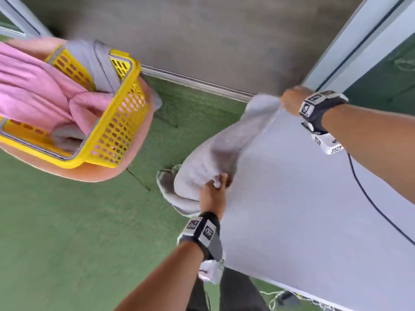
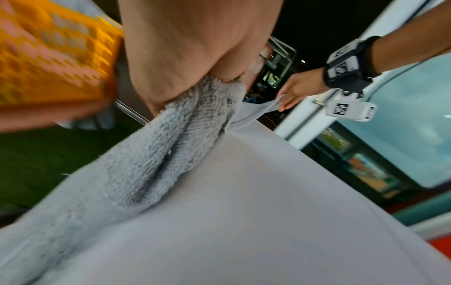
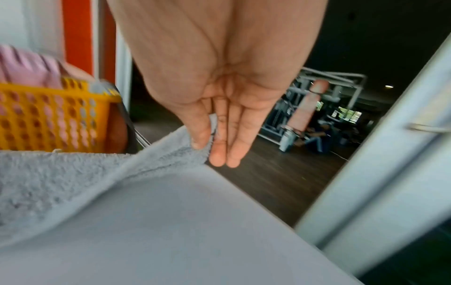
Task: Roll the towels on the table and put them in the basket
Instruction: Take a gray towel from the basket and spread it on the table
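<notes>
Towel (image 1: 215,151) pinched at both ends by our left hand (image 1: 213,194) and right hand (image 1: 292,101), we judge spreading it on the tabletop (image 1: 314,198) comes before rolling.

Green turf-like flooring (image 1: 67,221) covers the ground, meeting a metal strip (image 1: 195,81) that borders a grey floor (image 1: 202,37) beyond. A peach-orange round seat or cushion (image 1: 132,153) sits on the green flooring; a white frame with glass (image 1: 359,48) stands at upper right. Black cable (image 1: 368,198) trails across; dim gym-type equipment (image 3: 314,108) visible in right wrist view, details unclear.
</notes>
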`<state>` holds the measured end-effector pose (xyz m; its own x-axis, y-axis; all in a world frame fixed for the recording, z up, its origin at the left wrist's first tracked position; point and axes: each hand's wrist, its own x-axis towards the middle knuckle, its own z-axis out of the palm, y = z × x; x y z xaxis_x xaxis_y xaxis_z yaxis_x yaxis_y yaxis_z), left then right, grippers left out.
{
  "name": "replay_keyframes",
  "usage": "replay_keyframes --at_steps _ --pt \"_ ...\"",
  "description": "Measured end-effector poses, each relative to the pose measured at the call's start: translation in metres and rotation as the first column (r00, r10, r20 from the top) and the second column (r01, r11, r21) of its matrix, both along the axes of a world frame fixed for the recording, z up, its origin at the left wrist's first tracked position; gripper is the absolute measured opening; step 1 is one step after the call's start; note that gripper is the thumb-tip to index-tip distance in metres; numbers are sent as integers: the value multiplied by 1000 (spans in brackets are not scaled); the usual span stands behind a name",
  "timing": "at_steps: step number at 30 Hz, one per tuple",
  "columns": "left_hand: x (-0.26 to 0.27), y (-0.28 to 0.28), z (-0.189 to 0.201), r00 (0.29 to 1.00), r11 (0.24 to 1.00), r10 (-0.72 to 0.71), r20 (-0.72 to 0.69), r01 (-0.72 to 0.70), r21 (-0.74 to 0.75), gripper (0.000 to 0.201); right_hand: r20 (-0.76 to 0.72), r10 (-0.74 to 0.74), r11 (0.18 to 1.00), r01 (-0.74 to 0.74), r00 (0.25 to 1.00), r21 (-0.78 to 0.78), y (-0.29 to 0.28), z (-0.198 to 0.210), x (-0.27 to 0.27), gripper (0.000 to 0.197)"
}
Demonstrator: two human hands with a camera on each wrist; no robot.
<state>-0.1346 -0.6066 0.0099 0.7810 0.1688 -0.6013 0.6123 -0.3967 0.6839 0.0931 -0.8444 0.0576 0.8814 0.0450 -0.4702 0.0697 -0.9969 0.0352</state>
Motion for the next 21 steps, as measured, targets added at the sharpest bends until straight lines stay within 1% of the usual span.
replay_keyframes --at_steps 2,3,4,5,6,7,8,9,10,11,12,13,14,15,16,17,18,19,21 --pt "-13 -79 -6 991 989 -128 -33 125 -74 48 1 -144 979 142 990 -148 -66 1 -28 21" --pt "-20 -112 -1 976 969 -217 -29 212 -125 50 12 -220 951 217 975 -220 -97 2 -44 24" --pt "-26 -140 6 938 919 -346 -26 333 -209 57 4 -290 917 279 957 -285 -128 6 -60 29" --pt "-34 -162 16 872 821 -489 -21 452 -349 66 -2 -339 891 320 941 -322 -156 6 -79 32" --pt "-41 -178 26 760 663 -650 -9 561 -496 78 4 -378 867 356 926 -348 -175 8 -99 34" --pt "-48 -188 31 626 497 -779 27 644 -582 90 46 -407 847 396 912 -356 -189 6 -117 37" --pt "-53 -191 29 527 394 -845 92 729 -560 98 125 -429 841 446 895 -306 -196 0 -132 40" --pt "-53 -186 20 467 369 -868 168 833 -413 98 189 -464 841 497 865 -212 -195 -10 -139 43" --pt "-50 -176 6 420 391 -876 238 906 -160 93 202 -493 849 519 847 -103 -186 -23 -144 47" --pt "-45 -161 -10 367 406 -892 262 908 109 87 171 -455 885 465 874 -26 -174 -40 -144 53" --pt "-40 -146 -33 310 364 -927 210 875 318 87 106 -377 926 375 920 38 -161 -61 -145 60" --pt "-33 -128 -52 240 276 -961 135 842 463 93 32 -315 945 310 949 106 -145 -80 -148 67" --pt "-29 -113 -72 164 171 -985 62 819 548 102 -44 -299 938 302 953 170 -132 -97 -152 74" --pt "-26 -101 -87 86 87 -996 30 786 612 110 -93 -309 925 322 947 203 -121 -113 -158 81" --pt "-25 -96 -99 25 34 -999 22 756 654 115 -113 -334 913 351 936 206 -109 -122 -165 87" --pt "-26 -93 -104 -8 7 -1000 19 735 678 117 -114 -358 907 374 927 194 -103 -129 -169 91" --pt "-28 -94 -109 -16 -1 -1000 15 714 700 118 -101 -372 902 385 923 192 -98 -131 -171 93" --pt "-31 -98 -111 -7 3 -1000 11 694 720 119 -95 -378 899 390 921 198 -99 -132 -172 94" --pt "-39 -108 -112 47 35 -999 5 673 739 117 -106 -367 898 382 924 220 -105 -130 -173 95"
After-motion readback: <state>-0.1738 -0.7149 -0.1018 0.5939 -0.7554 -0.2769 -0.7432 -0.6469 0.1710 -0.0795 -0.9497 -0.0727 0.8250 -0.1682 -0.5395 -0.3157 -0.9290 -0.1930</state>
